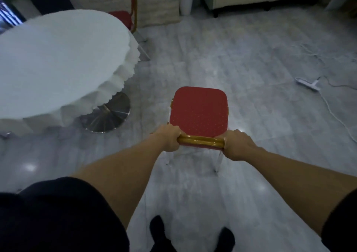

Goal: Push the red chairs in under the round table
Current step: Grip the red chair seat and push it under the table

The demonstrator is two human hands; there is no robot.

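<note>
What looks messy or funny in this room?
A white power strip lies loose on the floor at right, its cord trailing across it. The chair both hands grip stands out in the open, away from the table.

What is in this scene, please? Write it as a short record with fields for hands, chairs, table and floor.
left hand: shut on the gold top rail of the near red chair
right hand: shut on the same rail
near red chair position: on open floor, apart from the round table
second red chair: at the table's far side
floor: white power strip with cable at right
</note>
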